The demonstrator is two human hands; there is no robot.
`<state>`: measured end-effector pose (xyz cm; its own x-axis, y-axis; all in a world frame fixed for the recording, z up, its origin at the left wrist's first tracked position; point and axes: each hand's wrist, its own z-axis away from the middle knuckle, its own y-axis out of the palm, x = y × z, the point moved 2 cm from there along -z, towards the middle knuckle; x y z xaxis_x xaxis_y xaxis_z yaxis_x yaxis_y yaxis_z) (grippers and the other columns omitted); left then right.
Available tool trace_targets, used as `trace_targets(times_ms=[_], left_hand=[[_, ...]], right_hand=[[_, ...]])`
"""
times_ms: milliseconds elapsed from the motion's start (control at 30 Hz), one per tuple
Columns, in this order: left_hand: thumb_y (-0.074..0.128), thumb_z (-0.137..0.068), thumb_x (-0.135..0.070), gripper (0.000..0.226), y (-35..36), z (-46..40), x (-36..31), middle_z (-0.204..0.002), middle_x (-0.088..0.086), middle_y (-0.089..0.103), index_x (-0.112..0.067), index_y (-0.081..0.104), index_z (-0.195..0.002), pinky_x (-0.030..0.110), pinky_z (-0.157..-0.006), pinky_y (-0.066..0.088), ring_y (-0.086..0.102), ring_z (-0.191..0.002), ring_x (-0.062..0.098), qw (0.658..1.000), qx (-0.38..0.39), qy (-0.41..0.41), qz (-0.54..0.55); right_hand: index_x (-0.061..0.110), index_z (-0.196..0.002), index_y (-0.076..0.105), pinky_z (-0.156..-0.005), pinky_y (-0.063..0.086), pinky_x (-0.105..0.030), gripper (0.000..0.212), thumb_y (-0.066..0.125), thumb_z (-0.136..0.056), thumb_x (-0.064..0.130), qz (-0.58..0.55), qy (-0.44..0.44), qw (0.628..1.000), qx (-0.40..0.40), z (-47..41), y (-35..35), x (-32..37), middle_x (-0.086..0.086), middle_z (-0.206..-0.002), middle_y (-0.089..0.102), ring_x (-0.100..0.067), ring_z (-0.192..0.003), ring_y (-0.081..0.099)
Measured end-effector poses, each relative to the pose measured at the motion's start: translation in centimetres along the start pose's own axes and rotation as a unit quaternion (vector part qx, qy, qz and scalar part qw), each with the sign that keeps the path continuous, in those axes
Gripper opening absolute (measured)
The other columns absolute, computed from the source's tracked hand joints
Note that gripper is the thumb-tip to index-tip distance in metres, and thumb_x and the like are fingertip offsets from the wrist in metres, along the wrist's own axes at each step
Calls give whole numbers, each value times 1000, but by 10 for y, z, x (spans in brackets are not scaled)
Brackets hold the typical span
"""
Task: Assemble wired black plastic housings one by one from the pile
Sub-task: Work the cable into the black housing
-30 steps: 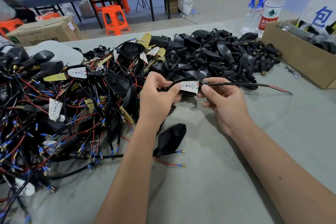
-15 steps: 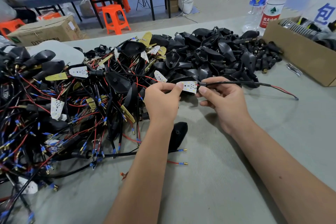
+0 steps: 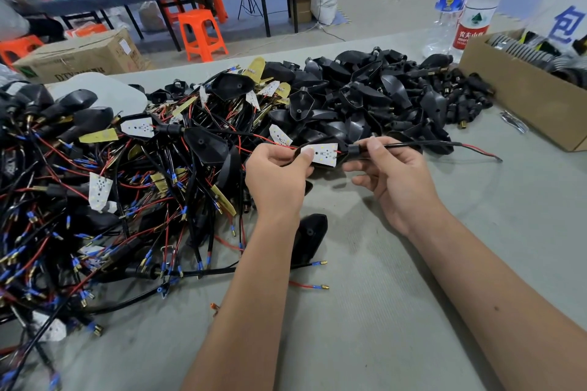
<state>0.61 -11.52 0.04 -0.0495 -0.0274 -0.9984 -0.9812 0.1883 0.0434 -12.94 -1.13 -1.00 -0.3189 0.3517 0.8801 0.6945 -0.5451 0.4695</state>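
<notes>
We hold one black plastic housing with a small white light board (image 3: 321,154) on it, up above the grey felt table (image 3: 397,295), just in front of the big pile. Our left hand (image 3: 275,178) curls round the wide end, and its thumb presses on the white board. Our right hand (image 3: 395,174) pinches the round black neck of the housing between thumb and finger. A thin black cable with a red wire (image 3: 444,145) runs out from that neck to the right and hangs over the table.

Behind our hands lies the pile of empty black plastic shells (image 3: 365,98). To the left is a messy heap of black and red wires with blue tips (image 3: 95,200). One more dark housing with two loose wires (image 3: 309,238) lies on the table, partly under our left arm. A brown cardboard box (image 3: 524,98) sits on the right, and two clear water bottles (image 3: 470,3) stand beside it.
</notes>
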Motion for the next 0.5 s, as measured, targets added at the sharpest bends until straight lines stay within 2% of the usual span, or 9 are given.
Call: trace_targets(times_ms=[133, 267, 333, 400, 500], left_hand=[[87, -80, -6, 34, -4, -2, -3, -76, 1, 72, -8, 56, -93, 35, -72, 64, 71, -60, 7, 1000, 27, -1, 5], [83, -82, -2, 23, -14, -8, -8, -89, 13, 70, -6, 65, -95, 23, -68, 59, 70, -75, 14, 993, 112, -26, -4], [81, -84, 0, 19, -19, -11, -10, -88, 12, 69, -7, 69, -97, 21, -66, 59, 68, -74, 12, 986, 158, -23, -38], [81, -82, 1, 19, -23, -14, -14, -84, 6, 69, -10, 73, -96, 20, -65, 57, 65, -72, 10, 976, 191, 12, -102], [80, -80, 3, 24, -25, -15, -19, -89, -3, 71, -15, 76, -95, 23, -81, 55, 66, -83, 9, 944, 237, 100, -208]], right_hand=[[0, -101, 66, -54, 56, -23, 20, 54, -105, 16, -12, 4, 1000, 2, -1, -2, 0, -17, -95, 75, -23, -74, 74], [3, -98, 68, -54, 57, -24, 21, 54, -105, 16, -20, 4, 1000, 17, -2, -3, 0, -12, -92, 76, -22, -71, 72], [4, -96, 69, -55, 57, -24, 20, 54, -105, 13, -16, 5, 999, 28, -2, -3, -1, -11, -92, 76, -21, -69, 72], [4, -94, 70, -55, 57, -24, 21, 54, -104, 12, -7, 9, 999, 43, -3, -2, -2, -13, -92, 75, -20, -69, 71], [3, -92, 68, -55, 57, -24, 20, 54, -103, 12, 7, 15, 997, 70, -2, -1, -4, -16, -92, 72, -21, -69, 70]])
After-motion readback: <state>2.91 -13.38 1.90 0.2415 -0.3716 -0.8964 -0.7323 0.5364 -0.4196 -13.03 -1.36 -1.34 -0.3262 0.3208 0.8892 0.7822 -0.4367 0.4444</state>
